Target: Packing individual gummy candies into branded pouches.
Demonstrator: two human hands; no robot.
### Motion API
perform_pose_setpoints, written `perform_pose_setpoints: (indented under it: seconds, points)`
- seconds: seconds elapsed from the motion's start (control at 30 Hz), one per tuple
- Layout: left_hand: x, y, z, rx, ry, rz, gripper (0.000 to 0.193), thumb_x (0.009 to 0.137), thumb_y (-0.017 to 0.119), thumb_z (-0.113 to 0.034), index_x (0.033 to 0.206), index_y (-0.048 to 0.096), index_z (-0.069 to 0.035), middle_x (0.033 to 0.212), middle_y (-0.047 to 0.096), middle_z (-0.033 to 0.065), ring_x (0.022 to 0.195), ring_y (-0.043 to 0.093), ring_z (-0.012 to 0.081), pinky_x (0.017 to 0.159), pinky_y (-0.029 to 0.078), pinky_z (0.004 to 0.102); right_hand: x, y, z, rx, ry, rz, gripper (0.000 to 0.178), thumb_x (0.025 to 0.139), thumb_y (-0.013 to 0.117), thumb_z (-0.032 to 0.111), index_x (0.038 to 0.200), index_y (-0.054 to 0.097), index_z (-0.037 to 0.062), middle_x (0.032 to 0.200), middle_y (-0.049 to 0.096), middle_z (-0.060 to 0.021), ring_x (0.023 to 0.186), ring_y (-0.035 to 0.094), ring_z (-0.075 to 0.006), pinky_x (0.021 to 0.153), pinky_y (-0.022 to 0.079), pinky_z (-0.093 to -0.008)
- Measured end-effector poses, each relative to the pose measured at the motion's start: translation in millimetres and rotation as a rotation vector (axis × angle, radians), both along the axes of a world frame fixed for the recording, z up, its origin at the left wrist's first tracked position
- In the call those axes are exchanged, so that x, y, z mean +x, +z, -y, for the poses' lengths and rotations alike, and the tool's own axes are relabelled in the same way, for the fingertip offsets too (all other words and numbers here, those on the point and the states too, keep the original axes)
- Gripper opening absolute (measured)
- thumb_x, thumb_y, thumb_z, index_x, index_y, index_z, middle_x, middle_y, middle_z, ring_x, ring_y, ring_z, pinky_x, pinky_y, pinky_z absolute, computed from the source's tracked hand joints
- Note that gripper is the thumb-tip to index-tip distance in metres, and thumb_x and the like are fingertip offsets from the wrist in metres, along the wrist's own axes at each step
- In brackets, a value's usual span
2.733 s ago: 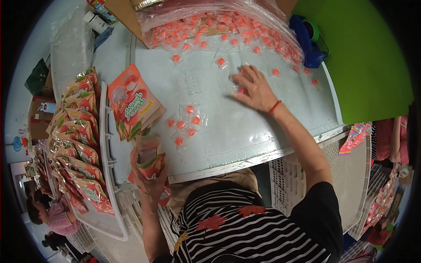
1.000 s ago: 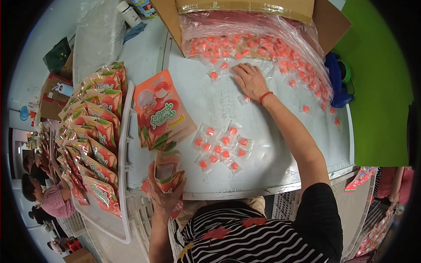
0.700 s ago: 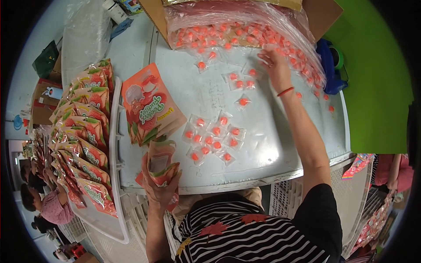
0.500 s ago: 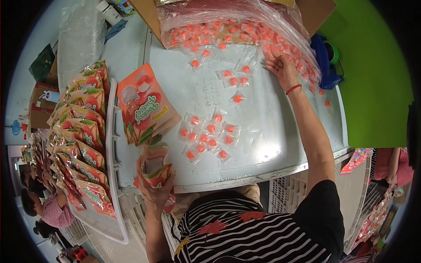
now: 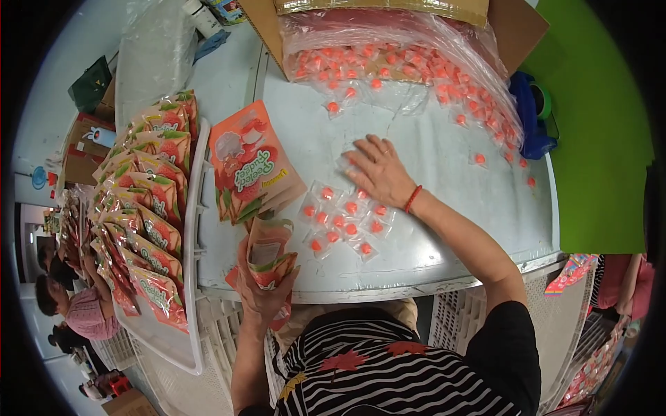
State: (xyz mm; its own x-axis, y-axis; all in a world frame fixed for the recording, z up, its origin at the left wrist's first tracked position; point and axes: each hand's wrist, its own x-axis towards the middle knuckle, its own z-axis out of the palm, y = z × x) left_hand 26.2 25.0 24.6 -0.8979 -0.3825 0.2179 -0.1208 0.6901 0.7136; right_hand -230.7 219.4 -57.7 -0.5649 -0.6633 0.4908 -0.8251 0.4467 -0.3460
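Note:
My left hand (image 5: 258, 297) grips a printed pouch (image 5: 272, 267) near the table's front edge, and the pouch's mouth gapes upward. My right hand (image 5: 380, 173) rests palm down on the table with fingers outstretched, over some clear-wrapped candies that it mostly hides. Just below its palm lies a loose cluster of red-orange wrapped candies (image 5: 338, 221). A small stack of flat pink printed pouches (image 5: 251, 163) lies between the cluster and the white crate.
A cardboard box (image 5: 517, 35) with a clear plastic liner spills a candy heap (image 5: 458, 87) across the table's far side. On the left, a white crate (image 5: 196, 277) holds rows of filled pouches (image 5: 156, 229). A blue tape dispenser (image 5: 531, 125) stands at the right edge.
My right hand has come from the candy heap toward me and left, down over the few candies above the cluster. The left hand still holds the pouch. The whole view has shifted slightly.

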Motion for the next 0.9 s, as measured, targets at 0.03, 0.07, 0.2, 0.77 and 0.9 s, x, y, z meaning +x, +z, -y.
perform_pose_setpoints:
  seconds: [0.03, 0.07, 0.2, 0.77, 0.9]
  points:
    - [3.1, -1.8, 0.8, -0.005, 0.007, 0.0, 0.092, 0.061, 0.085, -0.011, 0.135, 0.031, 0.0, 0.119, 0.054, 0.0202, 0.104, 0.059, 0.0342, 0.086, 0.048, 0.0399, 4.3, 4.3, 5.1, 0.026, 0.064, 0.072, 0.036, 0.091, 0.052, 0.034, 0.116, 0.058, 0.0094, 0.122, 0.052, -0.0161, 0.119, 0.044, -0.0353, 0.1, 0.031, -0.0528]
    - [6.0, -3.4, 2.2, -0.026, -0.007, -0.02, 0.092, 0.061, 0.085, -0.012, 0.135, 0.031, 0.0, 0.119, 0.054, 0.0202, 0.103, 0.059, 0.0341, 0.086, 0.048, 0.0398, 6.5, 11.7, 11.7, 0.055, 0.13, 0.142, 0.034, 0.093, 0.05, 0.031, 0.118, 0.057, 0.0091, 0.125, 0.051, -0.0164, 0.121, 0.044, -0.0332, 0.102, 0.03, -0.0525]
    - [4.5, 3.9, -1.9, -0.04, -0.006, -0.028, 0.094, 0.06, 0.085, -0.013, 0.136, 0.031, 0.0, 0.119, 0.054, 0.0205, 0.103, 0.059, 0.0344, 0.086, 0.048, 0.0402, -43.6, 26.6, 45.4, -0.08, 0.139, 0.107, 0.037, 0.095, 0.046, 0.031, 0.116, 0.057, 0.0032, 0.125, 0.053, -0.0157, 0.118, 0.049, -0.0312, 0.102, 0.036, -0.0425]
    - [5.4, -10.9, 17.5, -0.447, -0.083, 0.043, 0.084, 0.064, 0.083, -0.026, 0.131, 0.038, 0.0, 0.118, 0.053, 0.0186, 0.105, 0.053, 0.0376, 0.086, 0.044, 0.0468, 59.4, 22.5, -27.6, 0.187, 0.038, 0.054, 0.061, 0.08, 0.067, 0.041, 0.128, 0.051, 0.0072, 0.132, 0.042, -0.0217, 0.122, 0.039, -0.043, 0.101, 0.033, -0.0498]
    - [-8.8, -15.8, 12.7, -0.397, -0.18, -0.009, 0.084, 0.064, 0.082, -0.028, 0.132, 0.039, -0.002, 0.119, 0.053, 0.0184, 0.107, 0.053, 0.0369, 0.087, 0.044, 0.0473, 64.5, 15.6, -23.4, 0.103, 0.003, 0.059, 0.05, 0.077, 0.07, 0.034, 0.119, 0.057, 0.0091, 0.125, 0.048, -0.0182, 0.118, 0.044, -0.0385, 0.098, 0.036, -0.0469]
